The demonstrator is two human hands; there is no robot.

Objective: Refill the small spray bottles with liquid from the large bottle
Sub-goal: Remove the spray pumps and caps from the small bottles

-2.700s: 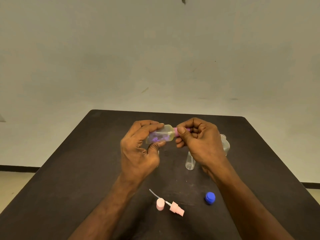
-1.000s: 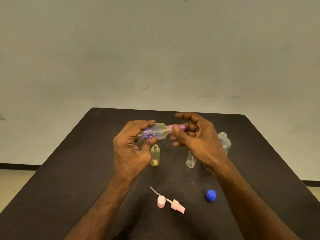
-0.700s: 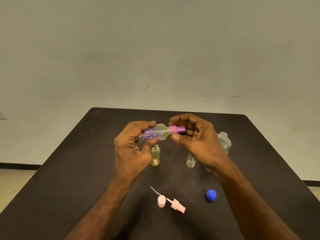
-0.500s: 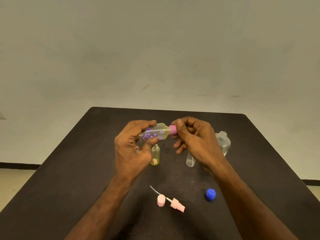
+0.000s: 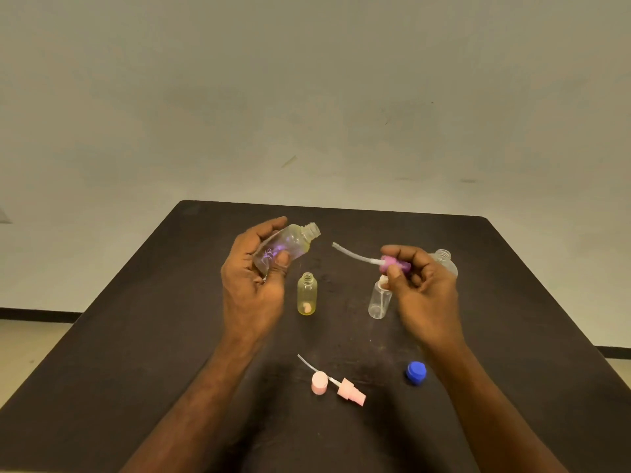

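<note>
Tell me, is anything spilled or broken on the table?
No spill or break shows. The only loose bits are a pink spray head and pink cap lying on their sides near a blue cap. The left hand tilts an open bottle, but nothing pours out.

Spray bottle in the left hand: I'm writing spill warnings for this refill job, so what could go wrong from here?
The left hand holds the uncapped spray bottle tilted, mouth open, so any liquid inside could spill. The right hand holds the purple pump with its tube out in the air, which might drip, or knock the clear bottle just beneath.
</note>
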